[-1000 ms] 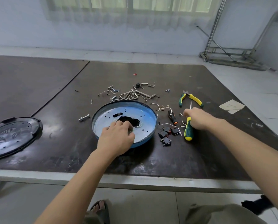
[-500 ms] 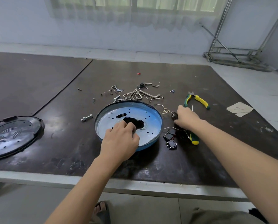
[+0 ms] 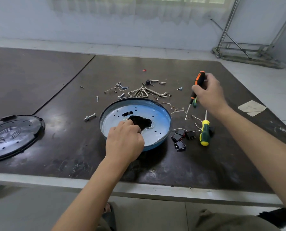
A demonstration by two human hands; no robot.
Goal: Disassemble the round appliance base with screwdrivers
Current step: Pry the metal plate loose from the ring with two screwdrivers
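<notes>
The round blue appliance base (image 3: 157, 114) lies open side up in the middle of the dark table. A black part (image 3: 143, 122) sits in its central hole. My left hand (image 3: 124, 142) rests on the base's near side, its curled fingers gripping the black part. My right hand (image 3: 207, 93) is raised to the right of the base and grips an orange-and-black screwdriver (image 3: 198, 82), tip pointing down toward the table. A green-and-yellow screwdriver (image 3: 204, 134) lies flat on the table to the right of the base.
Loose screws, hex keys (image 3: 144, 93) and wire bits lie behind the base. Black switches (image 3: 180, 138) sit at its right. A bolt (image 3: 89, 117) lies to its left, a black round cover (image 3: 12, 135) at far left. Paper scrap (image 3: 251, 107) at right. The table's front edge (image 3: 139, 189) is close.
My right hand moved from the green-and-yellow screwdriver to the orange-and-black one, closed round it and lifted it off the table. My left hand stayed on the base.
</notes>
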